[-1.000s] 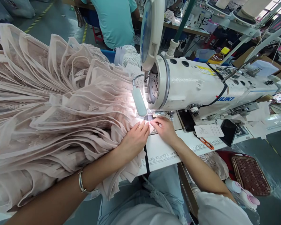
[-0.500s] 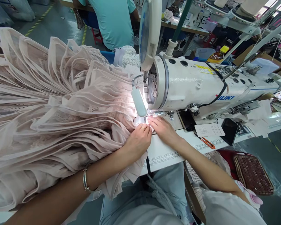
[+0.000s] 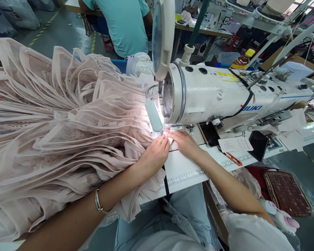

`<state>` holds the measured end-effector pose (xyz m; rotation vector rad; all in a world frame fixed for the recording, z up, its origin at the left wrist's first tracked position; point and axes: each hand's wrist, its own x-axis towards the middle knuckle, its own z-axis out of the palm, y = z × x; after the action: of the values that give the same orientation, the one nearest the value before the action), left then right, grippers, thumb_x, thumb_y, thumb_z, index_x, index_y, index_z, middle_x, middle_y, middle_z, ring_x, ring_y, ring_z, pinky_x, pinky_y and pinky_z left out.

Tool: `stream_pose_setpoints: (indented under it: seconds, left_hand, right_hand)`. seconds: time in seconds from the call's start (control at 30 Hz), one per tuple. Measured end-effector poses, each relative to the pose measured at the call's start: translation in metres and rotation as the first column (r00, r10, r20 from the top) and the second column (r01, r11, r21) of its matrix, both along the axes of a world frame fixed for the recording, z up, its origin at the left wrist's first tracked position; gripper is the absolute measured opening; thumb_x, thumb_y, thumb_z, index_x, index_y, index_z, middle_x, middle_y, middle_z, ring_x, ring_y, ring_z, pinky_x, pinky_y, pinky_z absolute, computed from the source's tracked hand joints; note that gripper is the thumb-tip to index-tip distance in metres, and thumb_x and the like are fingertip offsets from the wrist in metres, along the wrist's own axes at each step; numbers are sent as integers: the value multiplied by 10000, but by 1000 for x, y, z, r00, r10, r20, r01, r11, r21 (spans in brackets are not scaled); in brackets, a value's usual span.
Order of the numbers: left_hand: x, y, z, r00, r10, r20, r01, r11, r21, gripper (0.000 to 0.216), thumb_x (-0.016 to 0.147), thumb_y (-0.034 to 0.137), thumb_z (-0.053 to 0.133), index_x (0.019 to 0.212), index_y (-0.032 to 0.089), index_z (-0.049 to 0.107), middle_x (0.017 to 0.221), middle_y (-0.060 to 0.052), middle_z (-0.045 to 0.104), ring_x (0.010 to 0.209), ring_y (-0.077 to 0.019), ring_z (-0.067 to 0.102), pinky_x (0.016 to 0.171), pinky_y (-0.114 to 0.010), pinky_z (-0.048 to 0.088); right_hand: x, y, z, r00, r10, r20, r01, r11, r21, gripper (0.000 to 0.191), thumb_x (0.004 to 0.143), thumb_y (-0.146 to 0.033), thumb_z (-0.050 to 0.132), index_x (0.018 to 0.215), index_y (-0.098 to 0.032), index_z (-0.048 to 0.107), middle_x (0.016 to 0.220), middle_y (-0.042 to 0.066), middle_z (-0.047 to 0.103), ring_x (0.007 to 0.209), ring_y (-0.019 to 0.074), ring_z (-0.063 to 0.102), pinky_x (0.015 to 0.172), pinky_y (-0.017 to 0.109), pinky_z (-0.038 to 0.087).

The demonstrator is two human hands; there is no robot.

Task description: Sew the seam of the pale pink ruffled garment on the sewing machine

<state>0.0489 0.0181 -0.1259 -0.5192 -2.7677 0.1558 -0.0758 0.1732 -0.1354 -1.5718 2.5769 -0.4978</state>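
Observation:
A big heap of pale pink pleated fabric (image 3: 57,118) fills the left half of the view and runs to the needle of a white sewing machine (image 3: 219,96). My left hand (image 3: 153,157) lies on the fabric's edge just before the needle, fingers together and pressing down. My right hand (image 3: 184,142) rests beside it to the right, fingertips pinching the fabric's edge under the bright machine lamp (image 3: 154,115). Both hands nearly touch each other at the presser foot, which the glare partly hides.
A white table (image 3: 183,170) with a printed ruler carries a phone (image 3: 258,144), a paper slip (image 3: 235,143) and orange snips (image 3: 234,159). A person in a teal shirt (image 3: 125,24) sits at the back. A woven cushion (image 3: 286,193) lies on the floor, right.
Both hands have slid a little forward toward the needle along with the fabric's edge. The view has shifted slightly.

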Motion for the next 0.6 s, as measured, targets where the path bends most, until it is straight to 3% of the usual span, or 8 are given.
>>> stream_pose_setpoints:
  seconds: [0.2,0.6]
  left_hand:
    - [-2,-2,-3,998,2,-62,-2,1000,5,408,952,-10,337,1252,-33,613,1234,-196,706,1197,-272,658,1095,-399,477]
    - [-5,-8,-10,1000,14,-21,-13,997,79,378,978,37,355,1267,7,597,1255,-209,679,1216,-277,623,1078,-422,453]
  right_hand:
    - [0,-1,3,998,-32,52,33,999,-17,640,852,1,366,1395,-249,596,1426,33,612,1243,210,612,992,379,556]
    - [3,-5,1,998,-65,22,66,998,-3,524,954,-87,356,1394,-253,587,1355,55,653,1196,215,625,940,353,538]
